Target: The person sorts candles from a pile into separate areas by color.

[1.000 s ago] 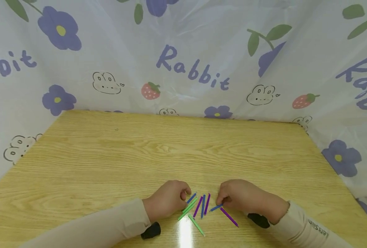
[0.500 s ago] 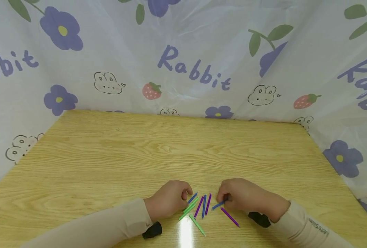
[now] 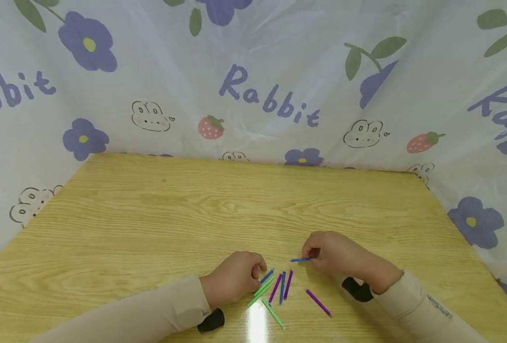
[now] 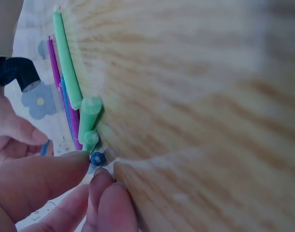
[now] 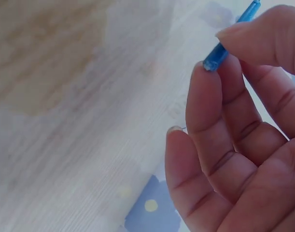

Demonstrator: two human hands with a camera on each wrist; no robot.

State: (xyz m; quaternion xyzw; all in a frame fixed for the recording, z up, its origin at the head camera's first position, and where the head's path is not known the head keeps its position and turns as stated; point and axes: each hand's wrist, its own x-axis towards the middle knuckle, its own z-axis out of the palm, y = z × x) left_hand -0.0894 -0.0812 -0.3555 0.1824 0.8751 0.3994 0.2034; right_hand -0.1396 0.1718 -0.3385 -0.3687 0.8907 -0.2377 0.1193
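In the head view my right hand [image 3: 336,252] holds a thin blue candle [image 3: 299,260] just above the table. The right wrist view shows that blue candle [image 5: 219,54] pinched between thumb and fingertips. My left hand [image 3: 236,276] rests at the left of the pile, its thumb and fingertips at the near end of another blue candle [image 4: 97,158]. Two green candles [image 3: 261,291] lie against it. Between the hands lie a purple candle [image 3: 275,288], a blue candle [image 3: 282,287] and another purple candle [image 3: 288,284], side by side.
A third green candle [image 3: 273,314] lies nearer the person, and a third purple candle [image 3: 318,303] lies apart to the right. The wooden table [image 3: 219,209] is bounded by a printed white sheet [image 3: 262,138]. Each wrist wears a black device [image 3: 357,289].
My right hand has lifted the blue candle and moved it away from the person, off the spot beside the right purple candle. My left hand and the other candles have stayed in place.
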